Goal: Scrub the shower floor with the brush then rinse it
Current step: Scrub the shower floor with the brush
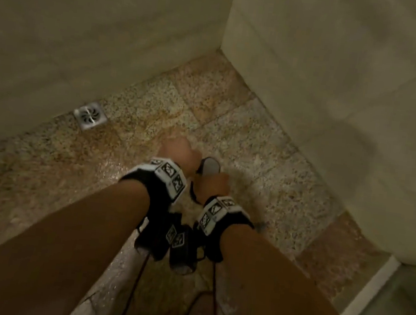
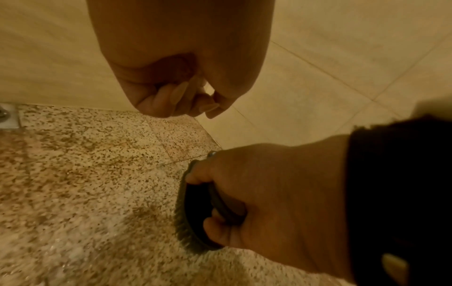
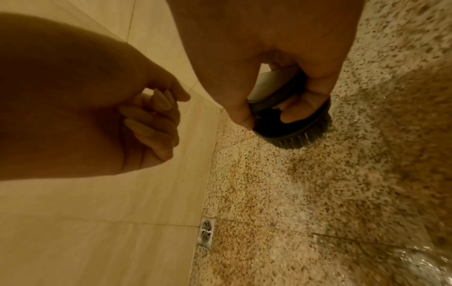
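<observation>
A speckled stone shower floor (image 1: 232,113) fills a corner between two beige tiled walls (image 1: 340,81), with a square metal drain (image 1: 90,115) set against the left wall. The floor glistens with water and pale suds around the hands, so scrubbing looks well under way; the far corner appears drier and less worked, and the rinse seems not yet done. The right hand (image 2: 264,199) grasps the dark loop handle of a scrub brush (image 3: 291,123), fingers curled through it, bristles down on the floor near the middle of the stall, away from the drain. The brush sits directly beneath that grip. The left hand (image 3: 137,123) hovers just beside it, fingers curled into a loose fist around nothing.
</observation>
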`<state>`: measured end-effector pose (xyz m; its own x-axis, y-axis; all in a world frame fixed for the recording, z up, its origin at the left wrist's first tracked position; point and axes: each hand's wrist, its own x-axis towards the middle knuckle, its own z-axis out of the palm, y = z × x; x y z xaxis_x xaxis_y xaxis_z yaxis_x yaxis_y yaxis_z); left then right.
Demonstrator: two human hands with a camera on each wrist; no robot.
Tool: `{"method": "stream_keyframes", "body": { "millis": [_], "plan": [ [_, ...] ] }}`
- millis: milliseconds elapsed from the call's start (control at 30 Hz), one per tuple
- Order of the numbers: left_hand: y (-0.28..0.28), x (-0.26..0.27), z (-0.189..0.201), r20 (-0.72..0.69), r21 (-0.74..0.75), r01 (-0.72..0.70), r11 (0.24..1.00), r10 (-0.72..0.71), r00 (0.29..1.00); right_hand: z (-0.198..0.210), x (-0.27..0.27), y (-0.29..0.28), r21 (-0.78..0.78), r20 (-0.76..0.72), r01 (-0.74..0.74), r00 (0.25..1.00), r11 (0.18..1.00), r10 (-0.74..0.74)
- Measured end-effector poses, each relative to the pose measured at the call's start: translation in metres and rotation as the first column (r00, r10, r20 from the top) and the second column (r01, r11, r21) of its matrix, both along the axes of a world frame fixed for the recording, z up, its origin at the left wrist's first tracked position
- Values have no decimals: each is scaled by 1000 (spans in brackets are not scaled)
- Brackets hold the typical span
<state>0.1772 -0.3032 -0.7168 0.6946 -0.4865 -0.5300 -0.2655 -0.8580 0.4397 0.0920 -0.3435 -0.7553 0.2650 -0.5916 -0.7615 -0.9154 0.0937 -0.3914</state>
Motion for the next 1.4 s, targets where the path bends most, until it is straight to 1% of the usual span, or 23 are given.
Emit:
{"method": "stream_keyframes", "body": {
  "millis": [67, 200, 233, 367, 433, 500, 600, 667, 767, 833, 900, 967, 1000, 1067, 1133, 1167, 1233, 1267, 1333, 1400],
  "plan": [
    [-12, 8, 22, -37, 64, 8, 998, -6, 999, 24, 10, -13, 35, -59, -72, 996, 997, 74],
    [-22, 37, 73, -71, 130, -47, 990, 57, 996, 77, 42, -39, 117, -66, -146, 986, 982, 154],
    [-20, 43, 82, -86, 141, -60, 988, 73, 994, 84, 48, -41, 122, -78, -139, 986, 983, 149],
    [-16, 85, 110, -166, 183, -152, 971, 183, 969, 108, 91, -54, 153, -106, -1, 994, 988, 18],
    [-16, 110, 114, -193, 190, -222, 956, 258, 947, 114, 114, -62, 139, -96, 32, 995, 990, -19],
    [-17, 127, 110, -223, 208, -291, 934, 335, 915, 109, 135, -71, 117, -89, 20, 996, 993, -9],
    [-23, 145, 106, -259, 228, -383, 895, 434, 863, 100, 163, -81, 74, -70, -60, 995, 995, 65],
    [-27, 153, 99, -264, 260, -458, 850, 518, 814, 92, 181, -90, 81, -58, -108, 992, 991, 113],
    [-30, 162, 84, -246, 291, -551, 782, 618, 747, 82, 201, -102, 149, -66, -207, 974, 967, 218],
    [-31, 163, 74, -235, 269, -612, 744, 667, 707, 81, 210, -105, 183, -47, -291, 951, 939, 304],
    [-26, 156, 68, -228, 264, -651, 712, 701, 675, 79, 217, -103, 186, -39, -394, 912, 900, 407],
    [-13, 141, 62, -210, 280, -712, 644, 765, 609, 78, 219, -96, 181, -21, -518, 848, 836, 530],
    [-7, 134, 60, -207, 284, -739, 611, 792, 575, 74, 220, -93, 175, -12, -550, 828, 817, 561],
    [15, 115, 57, -212, 302, -810, 503, 864, 457, 69, 219, -76, 183, 13, -636, 764, 750, 645],
    [35, 97, 50, -210, 297, -865, 405, 911, 355, 64, 212, -52, 190, 1, -702, 699, 686, 715],
    [49, 86, 46, -211, 293, -890, 349, 932, 296, 60, 205, -36, 194, -3, -738, 658, 646, 753],
    [74, 62, 34, -214, 294, -921, 256, 957, 197, 47, 188, -3, 211, -2, -782, 599, 586, 801],
    [91, 42, 24, -216, 302, -933, 193, 968, 130, 36, 173, 21, 211, 5, -820, 545, 532, 838],
    [101, 30, 13, -220, 294, -944, 153, 971, 88, 27, 167, 38, 197, -3, -861, 478, 470, 878],
    [124, -3, -5, -221, 284, -956, 75, 975, 11, 5, 141, 72, 189, -7, -916, 360, 355, 933]
  ]
}}
